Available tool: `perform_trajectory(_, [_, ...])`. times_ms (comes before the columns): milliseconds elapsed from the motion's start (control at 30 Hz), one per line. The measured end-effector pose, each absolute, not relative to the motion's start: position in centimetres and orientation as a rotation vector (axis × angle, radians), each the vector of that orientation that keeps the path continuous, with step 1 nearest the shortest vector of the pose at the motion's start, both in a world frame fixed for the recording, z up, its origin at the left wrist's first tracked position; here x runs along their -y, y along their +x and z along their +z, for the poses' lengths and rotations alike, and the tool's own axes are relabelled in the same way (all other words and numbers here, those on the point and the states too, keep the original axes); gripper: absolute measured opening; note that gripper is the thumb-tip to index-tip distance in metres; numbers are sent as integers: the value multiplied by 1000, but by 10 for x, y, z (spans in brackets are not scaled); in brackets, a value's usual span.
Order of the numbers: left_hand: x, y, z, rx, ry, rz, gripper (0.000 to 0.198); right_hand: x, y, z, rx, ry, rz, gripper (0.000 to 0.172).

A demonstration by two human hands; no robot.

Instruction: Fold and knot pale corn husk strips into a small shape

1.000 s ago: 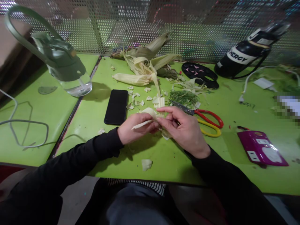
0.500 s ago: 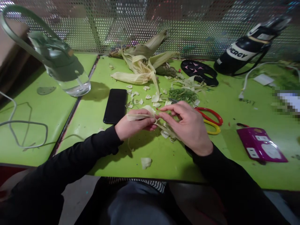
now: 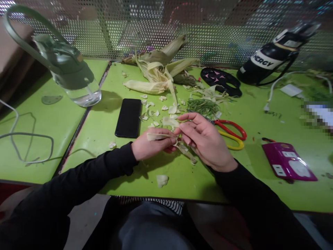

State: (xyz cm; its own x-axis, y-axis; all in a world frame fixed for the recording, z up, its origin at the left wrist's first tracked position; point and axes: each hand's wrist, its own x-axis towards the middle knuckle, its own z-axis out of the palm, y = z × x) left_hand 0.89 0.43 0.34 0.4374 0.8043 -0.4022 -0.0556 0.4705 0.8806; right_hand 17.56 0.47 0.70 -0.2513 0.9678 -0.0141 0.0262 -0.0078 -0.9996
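My left hand (image 3: 149, 146) is closed around a pale strip of corn husk (image 3: 158, 136), held just above the green table (image 3: 187, 173). My right hand (image 3: 205, 139) meets it fingertip to fingertip and pinches the same husk, with more husk strips (image 3: 187, 151) trailing under its palm. Cut husk scraps (image 3: 156, 110) lie scattered just beyond the hands. One loose scrap (image 3: 162, 180) lies near the front edge.
A black phone (image 3: 128, 117) lies left of the hands. Red-and-yellow scissors (image 3: 229, 132) rest to the right, beside green shreds (image 3: 203, 106). A husk pile (image 3: 158, 74), a black mask-like piece (image 3: 221, 80), a black bottle (image 3: 270, 57), a water jug (image 3: 70, 74) and a purple power strip (image 3: 288, 162) stand around.
Both hands have twisted the husk strip: its free end swung from pointing down-left to level. The right hand's fingers straightened a little, uncovering more of the scissors.
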Motion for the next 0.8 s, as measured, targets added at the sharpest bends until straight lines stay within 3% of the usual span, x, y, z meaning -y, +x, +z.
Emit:
perform_trajectory(533, [-6,7,6,-1008,726,651,9,-2,182,20,1446,-1017,1302,18])
perform_trajectory(633, [-7,6,5,-994,702,650,10,-2,184,20,1749,-1079,1027,21])
perform_trajectory(800, [-7,6,6,-983,654,636,12,-1,181,19,2066,-1130,549,7])
